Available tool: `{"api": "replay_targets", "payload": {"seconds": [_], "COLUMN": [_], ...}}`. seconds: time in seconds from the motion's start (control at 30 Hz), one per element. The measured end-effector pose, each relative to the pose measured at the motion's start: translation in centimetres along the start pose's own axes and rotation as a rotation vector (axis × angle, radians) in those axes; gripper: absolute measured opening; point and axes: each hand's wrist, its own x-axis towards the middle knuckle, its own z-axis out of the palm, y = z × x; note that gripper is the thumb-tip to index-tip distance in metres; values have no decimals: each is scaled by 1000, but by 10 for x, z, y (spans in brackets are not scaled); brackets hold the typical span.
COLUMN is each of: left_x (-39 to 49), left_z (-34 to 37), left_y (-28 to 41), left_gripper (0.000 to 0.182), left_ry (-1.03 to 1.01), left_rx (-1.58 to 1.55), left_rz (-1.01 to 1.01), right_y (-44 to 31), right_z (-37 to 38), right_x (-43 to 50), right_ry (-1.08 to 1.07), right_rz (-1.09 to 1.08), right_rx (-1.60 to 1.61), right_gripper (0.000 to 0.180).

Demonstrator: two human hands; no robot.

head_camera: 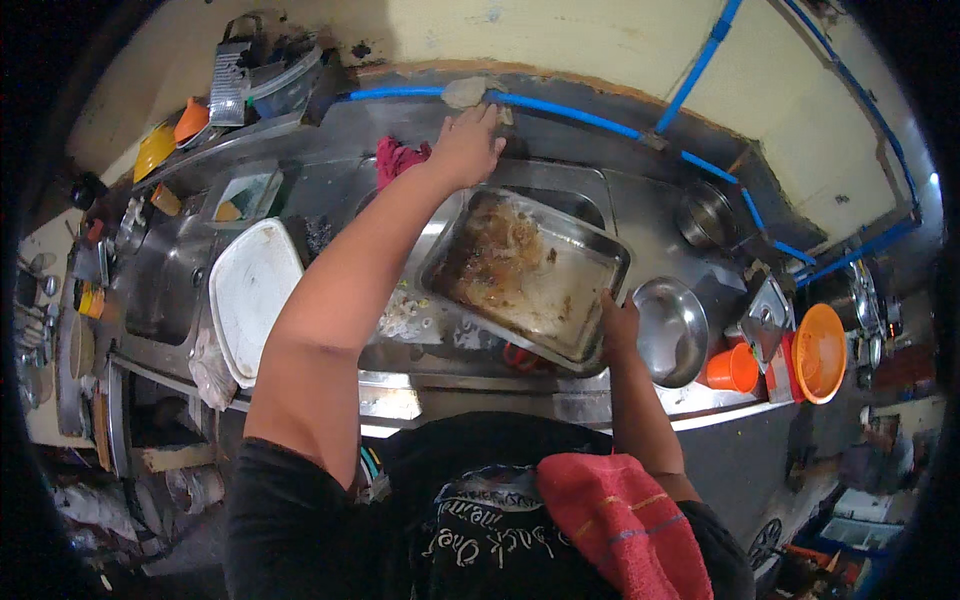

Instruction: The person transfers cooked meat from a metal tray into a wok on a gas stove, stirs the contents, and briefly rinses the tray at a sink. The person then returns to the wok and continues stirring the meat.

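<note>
A rectangular metal baking pan (566,289) sits tilted over the sink basin (574,206). Brown, burnt-looking residue covers much of its inside. My right hand (619,322) grips the pan's right rim. My left hand (471,146) reaches past the pan to the back wall, its fingers at a pale lump (465,93) on the blue pipe (574,111). Whether those fingers hold anything is hidden. A dark pink cloth (397,159) lies left of that wrist. Below the pan, wet food scraps (409,319) and a red-handled item (519,356) show.
Left of my forearm stands a white plastic tub or lid (253,304); a second sink basin (161,281) lies beyond. On the right are a steel bowl (670,332), a metal pot (706,214), an orange cup (733,369) and an orange basin (820,352). A box grater (230,82) stands on the shelf.
</note>
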Motion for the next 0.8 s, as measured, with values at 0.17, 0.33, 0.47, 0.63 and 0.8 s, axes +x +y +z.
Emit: {"api": "replay_targets", "payload": {"seconds": [0.17, 0.33, 0.47, 0.63, 0.8], "left_x": [16, -10, -88, -231, -375], "left_z": [-7, -20, -14, 7, 26], "left_y": [12, -7, -18, -24, -21], "left_gripper": [52, 40, 33, 29, 22], "left_ry": [-359, -63, 318, 517, 391], "left_rx": [105, -293, -879, -746, -781], "left_rz": [-33, 90, -210, -502, -700], "right_y": [-1, -11, -17, -22, -31], "right_z": [4, -28, -50, -74, -102], "right_x": [-13, -29, -43, -66, -90], "right_ry": [28, -28, 41, 59, 127], "right_rz": [5, 64, 134, 48, 136], "right_rx": [140, 202, 509, 304, 593], "right_gripper": [50, 47, 45, 45, 45]}}
